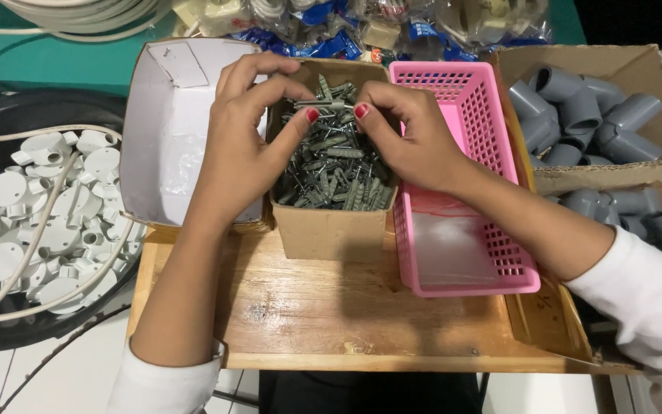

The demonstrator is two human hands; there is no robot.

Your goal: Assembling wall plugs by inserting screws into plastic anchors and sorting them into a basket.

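Observation:
A small brown cardboard box point(329, 227) stands in the middle of a wooden tray, filled with several grey plastic wall plugs with screws point(331, 176). My left hand point(243, 138) reaches over the box from the left, its fingers curled above the pile and its thumb down on the plugs. From the right comes my right hand point(411, 134), fingers bent over the same pile. The two thumbs nearly meet above the heap, and the fingers of both hands pinch a plug with a screw point(323, 101) at the top of it.
An empty white-lined cardboard box point(166, 134) sits left of the brown box, a pink plastic basket point(461, 245) right of it. The wooden tray point(331, 314) carries them. A black tub of white round fittings point(47, 207) lies left, boxes of grey pipe elbows point(591, 115) right, bagged parts behind.

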